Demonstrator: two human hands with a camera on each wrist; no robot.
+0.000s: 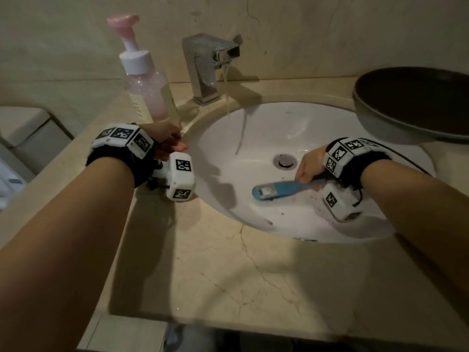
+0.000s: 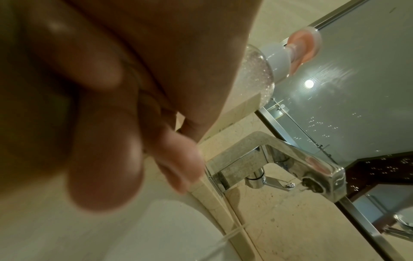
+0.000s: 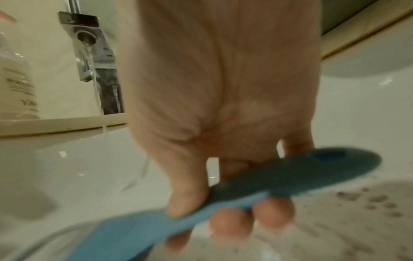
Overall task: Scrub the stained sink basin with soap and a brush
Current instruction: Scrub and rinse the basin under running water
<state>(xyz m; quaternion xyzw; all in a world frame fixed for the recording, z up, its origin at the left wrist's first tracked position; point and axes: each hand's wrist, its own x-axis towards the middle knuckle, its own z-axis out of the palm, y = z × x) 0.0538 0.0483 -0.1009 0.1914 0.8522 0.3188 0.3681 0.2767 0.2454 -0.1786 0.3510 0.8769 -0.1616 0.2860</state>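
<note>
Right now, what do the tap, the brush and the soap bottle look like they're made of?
Tap: polished metal, probably chrome-plated, as it mirrors its surroundings.
Brush: matte blue plastic by its flat, even colour, gripped by the right hand.
Soap bottle: clear plastic, likely, since the pinkish liquid shows through; the pump is opaque white and pink.

Head view looks down; both wrist views look up, close, sharing the faucet (image 2: pixel 290 164).

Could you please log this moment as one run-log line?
right hand grips blue brush in sink basin | left hand beside soap bottle | faucet running
</note>
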